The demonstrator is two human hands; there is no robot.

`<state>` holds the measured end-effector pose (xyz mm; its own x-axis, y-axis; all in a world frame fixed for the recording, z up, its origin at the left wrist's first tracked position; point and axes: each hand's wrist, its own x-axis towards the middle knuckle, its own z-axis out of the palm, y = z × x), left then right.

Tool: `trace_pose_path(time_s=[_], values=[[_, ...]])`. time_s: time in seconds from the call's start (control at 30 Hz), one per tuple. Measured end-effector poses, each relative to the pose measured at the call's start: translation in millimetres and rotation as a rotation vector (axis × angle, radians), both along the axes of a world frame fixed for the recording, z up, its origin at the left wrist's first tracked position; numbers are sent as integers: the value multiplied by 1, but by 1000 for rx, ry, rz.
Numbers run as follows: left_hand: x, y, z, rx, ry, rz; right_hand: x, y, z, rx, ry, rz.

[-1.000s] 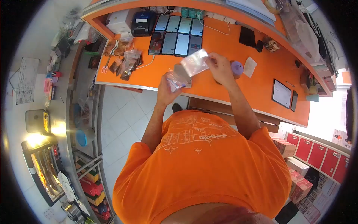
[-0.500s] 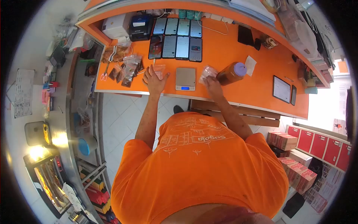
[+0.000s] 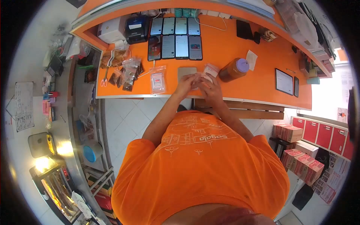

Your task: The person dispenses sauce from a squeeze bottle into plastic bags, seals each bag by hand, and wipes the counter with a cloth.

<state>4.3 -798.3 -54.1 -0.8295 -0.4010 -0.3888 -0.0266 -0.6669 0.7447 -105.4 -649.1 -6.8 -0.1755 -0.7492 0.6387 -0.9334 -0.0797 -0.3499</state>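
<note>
My left hand (image 3: 185, 85) and my right hand (image 3: 211, 90) meet over the front of the orange desk, fingers closed. Between them is a small clear plastic bag (image 3: 197, 80), partly covered by the fingers. The left hand hides the lower part of a grey digital scale (image 3: 186, 70). Just beyond my right fingers lie more clear zip bags (image 3: 212, 69). To the left of the scale, a clear zip bag with a red-and-white label (image 3: 158, 80) lies flat. A brown bottle with a lilac cap (image 3: 233, 70) stands close to my right hand.
Two rows of phones (image 3: 175, 47) lie at the back, beside a dark printer (image 3: 137, 30). Filled plastic packets (image 3: 130, 73) and scissors (image 3: 104, 78) are on the left. A tablet (image 3: 284, 81) lies on the right. A shelf edge (image 3: 161, 11) overhangs the desk's back.
My left hand has left the labelled bag and moved right, over the scale. My right hand has drawn in from the bag pile, and both now hold a clear bag together.
</note>
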Motion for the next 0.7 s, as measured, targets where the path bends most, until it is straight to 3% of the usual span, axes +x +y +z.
trace_pose_path(time_s=[0.1, 0.17, 0.2, 0.27, 0.3, 0.4, 0.5, 0.6, 0.7], values=[[-6, 2, 24, -355, -6, 42, 13, 6, 30, -1, -60, -62], [2, -3, 56, -750, -40, -151, 15, 7, 52, -84, -242, -137], [7, -3, 68, -944, -57, -252, 9, 13, 45, 21, -441, -119], [8, 5, 70, -834, 44, -281, -9, 30, 31, 235, -840, -83], [7, 8, 71, -779, 95, -294, -17, 37, 29, 294, -878, -64], [1, 20, 78, -1288, 141, -142, -31, 50, 32, 401, -1016, -43], [-5, 45, 104, -1734, 59, 331, -36, 58, 36, 336, -1207, -43], [-9, 68, 107, -1420, 23, -66, -37, 64, 37, 274, -1356, 49], [-12, 72, 95, -747, -114, -197, -45, 67, 46, 316, -1441, 90]])
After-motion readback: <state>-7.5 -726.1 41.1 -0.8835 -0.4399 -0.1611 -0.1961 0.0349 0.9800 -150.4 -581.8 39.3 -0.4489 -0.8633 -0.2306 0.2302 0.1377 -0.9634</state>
